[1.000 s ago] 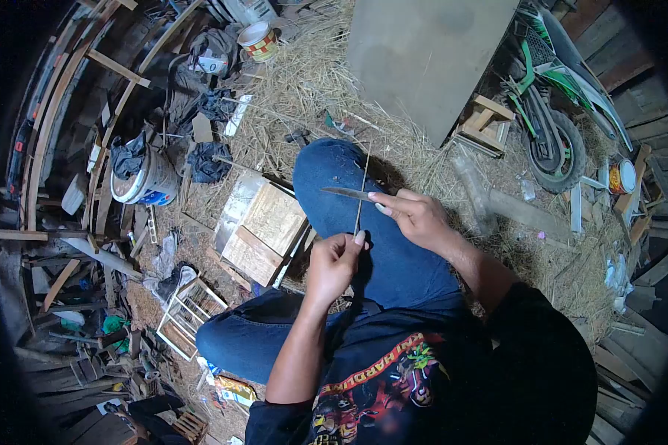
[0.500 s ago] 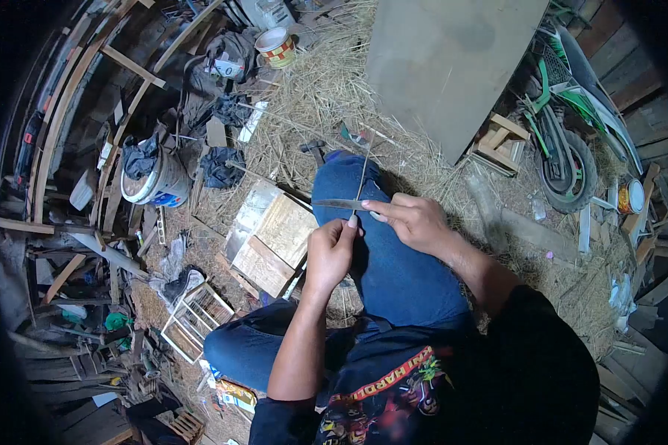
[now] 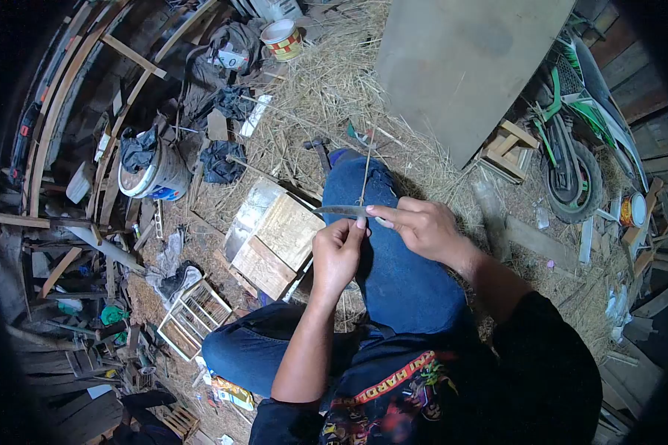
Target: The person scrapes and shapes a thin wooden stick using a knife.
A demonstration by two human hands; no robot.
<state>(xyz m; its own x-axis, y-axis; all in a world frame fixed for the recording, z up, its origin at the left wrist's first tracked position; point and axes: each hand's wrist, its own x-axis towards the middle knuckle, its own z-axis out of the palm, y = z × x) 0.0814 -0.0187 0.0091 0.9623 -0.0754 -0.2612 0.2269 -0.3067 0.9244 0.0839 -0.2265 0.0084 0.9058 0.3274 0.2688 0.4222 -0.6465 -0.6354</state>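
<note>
My right hand [image 3: 423, 228] grips a knife [image 3: 339, 211] by its handle, the blade pointing left across my raised knee. Between the thumb and fingers of my left hand [image 3: 337, 252] is the near end of a thin stick [image 3: 367, 174], which runs away from me over the jeans [image 3: 401, 274]. The blade lies across the stick just beyond my left thumb and appears to touch it. Both hands are close together, above the thigh. The knife handle is mostly hidden in my right fingers.
Left of my knee stand wooden boards and a box [image 3: 274, 230], with a small white wooden rack [image 3: 194, 315] nearer me. A hammer [image 3: 319, 152] lies beyond the knee. Straw [image 3: 334, 96] covers the floor. A large panel [image 3: 453, 74] and a green motorbike [image 3: 571, 163] are at the right.
The stick now stands more nearly straight away from me, and both hands have shifted slightly right and down in view. The whole view has also moved a little.
</note>
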